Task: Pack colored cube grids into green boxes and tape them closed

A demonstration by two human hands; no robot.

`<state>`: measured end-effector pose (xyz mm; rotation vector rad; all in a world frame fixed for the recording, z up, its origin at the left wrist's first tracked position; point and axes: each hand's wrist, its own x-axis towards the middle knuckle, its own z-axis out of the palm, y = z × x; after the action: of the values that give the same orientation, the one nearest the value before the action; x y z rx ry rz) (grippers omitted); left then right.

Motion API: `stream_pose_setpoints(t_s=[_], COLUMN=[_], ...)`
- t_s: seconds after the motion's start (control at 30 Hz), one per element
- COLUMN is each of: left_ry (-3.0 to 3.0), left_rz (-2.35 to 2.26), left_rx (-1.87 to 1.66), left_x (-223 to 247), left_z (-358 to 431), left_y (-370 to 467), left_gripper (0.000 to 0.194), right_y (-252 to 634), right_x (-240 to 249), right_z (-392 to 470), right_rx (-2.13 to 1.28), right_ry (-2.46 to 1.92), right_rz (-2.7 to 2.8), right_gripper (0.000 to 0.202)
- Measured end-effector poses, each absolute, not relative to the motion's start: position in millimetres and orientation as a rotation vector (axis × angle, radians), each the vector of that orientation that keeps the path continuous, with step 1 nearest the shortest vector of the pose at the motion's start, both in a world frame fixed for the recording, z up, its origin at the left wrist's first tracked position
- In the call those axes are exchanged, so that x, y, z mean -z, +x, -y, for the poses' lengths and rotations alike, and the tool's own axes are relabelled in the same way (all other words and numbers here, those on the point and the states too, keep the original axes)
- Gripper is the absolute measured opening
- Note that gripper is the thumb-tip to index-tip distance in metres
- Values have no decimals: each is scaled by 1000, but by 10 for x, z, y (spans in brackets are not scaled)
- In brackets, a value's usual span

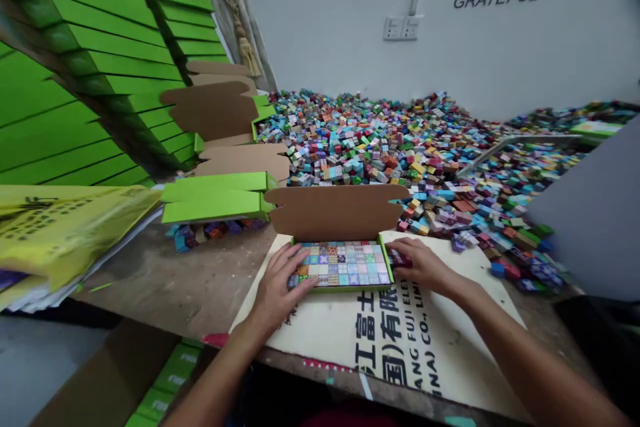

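Note:
An open green box (334, 289) with its brown cardboard lid (337, 209) raised lies before me on the board. Rows of small patterned blocks (345, 259) fill it, faces up. My left hand (280, 278) rests over the box's left end, its fingers spread across the edge and the nearest blocks. At the box's right end, my right hand (419, 263) has its fingers closed around dark red blocks (399, 259), low beside the green side wall. How many it holds is partly hidden by the fingers.
A big heap of loose blocks (360, 140) covers the table's back and right. Green boxes (215, 197) with brown lids stand at left, below tall stacks of green cartons (110, 33). A yellow bag (70, 220) lies at far left. The printed board (325, 327) reaches the table's front edge.

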<state>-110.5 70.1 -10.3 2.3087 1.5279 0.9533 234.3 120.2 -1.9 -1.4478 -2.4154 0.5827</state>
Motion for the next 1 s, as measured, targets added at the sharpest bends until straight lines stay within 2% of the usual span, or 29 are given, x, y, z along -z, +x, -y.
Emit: stream_pose_setpoints(t_s=[0.2, 0.43, 0.77, 1.0], left_ry=[2451, 2441, 2457, 2458], left_rz=[-1571, -1566, -1504, -1540], left_rx=[-874, -801, -858, -827], left_x=[171, 151, 208, 90], left_z=[-758, -702, -768, -734], left_y=[-992, -1020, -1029, -1012], left_gripper=[45, 50, 46, 47], right_y=[2342, 2748, 2699, 2777], right_x=[81, 248, 150, 81], right_z=[-1122, -840, -615, -496], right_rx=[-508, -521, -357, -503], right_ry=[-1543, -1630, -1637, -1556], right_rz=[2328, 2264, 2354, 2169], right_gripper=[32, 34, 33, 34])
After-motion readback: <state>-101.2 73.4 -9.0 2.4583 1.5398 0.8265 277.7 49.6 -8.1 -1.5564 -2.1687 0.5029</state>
